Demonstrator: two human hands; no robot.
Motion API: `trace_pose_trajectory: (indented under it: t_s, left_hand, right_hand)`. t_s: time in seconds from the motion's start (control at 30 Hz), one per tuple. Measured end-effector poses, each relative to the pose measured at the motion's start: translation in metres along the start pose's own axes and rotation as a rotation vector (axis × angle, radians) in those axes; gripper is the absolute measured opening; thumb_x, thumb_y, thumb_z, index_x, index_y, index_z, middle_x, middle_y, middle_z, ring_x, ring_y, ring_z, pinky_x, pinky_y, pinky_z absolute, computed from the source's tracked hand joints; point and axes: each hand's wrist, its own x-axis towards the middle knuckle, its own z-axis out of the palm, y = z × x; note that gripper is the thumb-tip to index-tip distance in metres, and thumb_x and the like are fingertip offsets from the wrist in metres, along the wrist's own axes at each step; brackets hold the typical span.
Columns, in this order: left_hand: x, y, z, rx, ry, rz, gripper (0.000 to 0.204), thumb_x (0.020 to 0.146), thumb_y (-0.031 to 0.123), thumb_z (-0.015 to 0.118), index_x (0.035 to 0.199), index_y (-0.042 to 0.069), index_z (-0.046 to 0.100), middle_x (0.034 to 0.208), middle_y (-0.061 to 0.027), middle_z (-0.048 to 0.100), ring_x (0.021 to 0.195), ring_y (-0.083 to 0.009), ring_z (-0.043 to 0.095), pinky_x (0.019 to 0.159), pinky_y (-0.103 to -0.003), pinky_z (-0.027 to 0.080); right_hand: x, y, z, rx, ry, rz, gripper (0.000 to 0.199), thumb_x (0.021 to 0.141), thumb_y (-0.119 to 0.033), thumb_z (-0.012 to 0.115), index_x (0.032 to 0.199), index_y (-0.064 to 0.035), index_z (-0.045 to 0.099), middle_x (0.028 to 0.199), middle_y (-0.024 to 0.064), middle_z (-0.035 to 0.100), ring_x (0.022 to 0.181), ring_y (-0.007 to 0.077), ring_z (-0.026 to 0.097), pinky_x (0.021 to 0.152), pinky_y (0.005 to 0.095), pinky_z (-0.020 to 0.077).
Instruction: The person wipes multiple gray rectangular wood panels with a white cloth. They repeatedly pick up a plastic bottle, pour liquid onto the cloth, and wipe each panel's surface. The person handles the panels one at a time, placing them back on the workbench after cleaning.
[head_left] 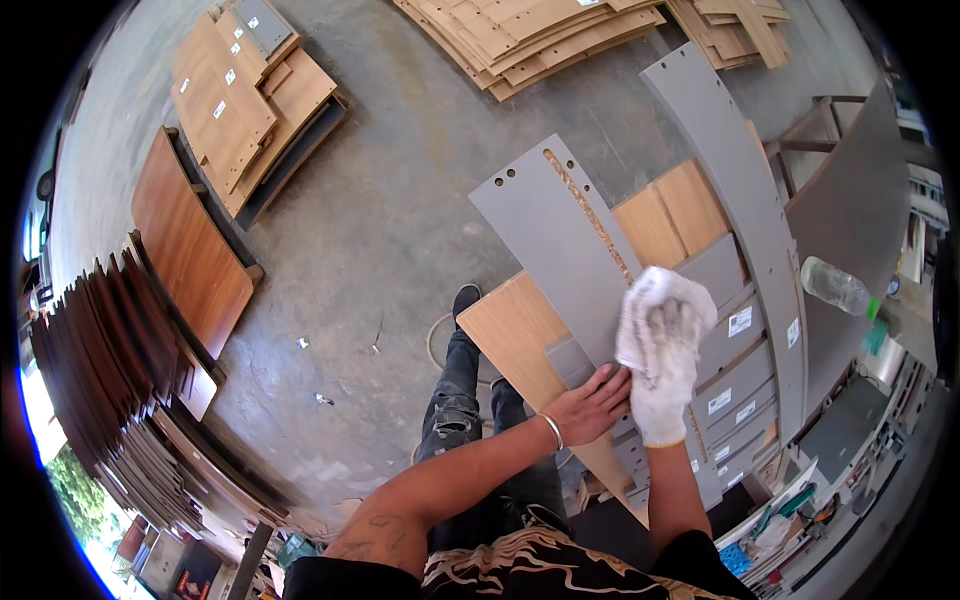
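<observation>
A long grey board point(545, 235) with several round holes and a groove of bare chipboard lies slanted over other panels in front of me. My left hand point(590, 405), bare and with a bracelet at the wrist, rests flat near the board's close end, fingers stretched out. My right hand point(665, 375) wears a white knit glove and presses a bunched white cloth point(655, 300) onto the board's right part, at the lower end of the groove. Its fingers are partly hidden by the cloth.
Wood-coloured panels point(510, 315) and stacked labelled grey boards point(735, 360) lie beneath and right. A long grey plank point(720, 130) slants past a clear bottle point(835, 287) on a dark tabletop point(850, 220). Panel stacks point(220, 110) stand on the concrete floor point(340, 240); a hose loops by my feet.
</observation>
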Motion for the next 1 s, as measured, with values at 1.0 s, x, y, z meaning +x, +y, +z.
trace_pose_trajectory:
  t_s: [1.0]
  left_hand:
    - [-0.011, -0.005, 0.01, -0.084, -0.22, -0.058, 0.074, 0.094, 0.047, 0.063, 0.162, 0.023, 0.044, 0.171, -0.0116, 0.036, 0.158, -0.0329, 0.031, 0.128, -0.063, 0.013]
  right_hand:
    - [0.028, -0.021, 0.016, 0.214, 0.004, 0.26, 0.055, 0.093, -0.026, 0.059, 0.145, -0.0062, 0.062, 0.156, 0.0212, 0.052, 0.155, 0.0388, 0.035, 0.131, 0.0544, 0.0137]
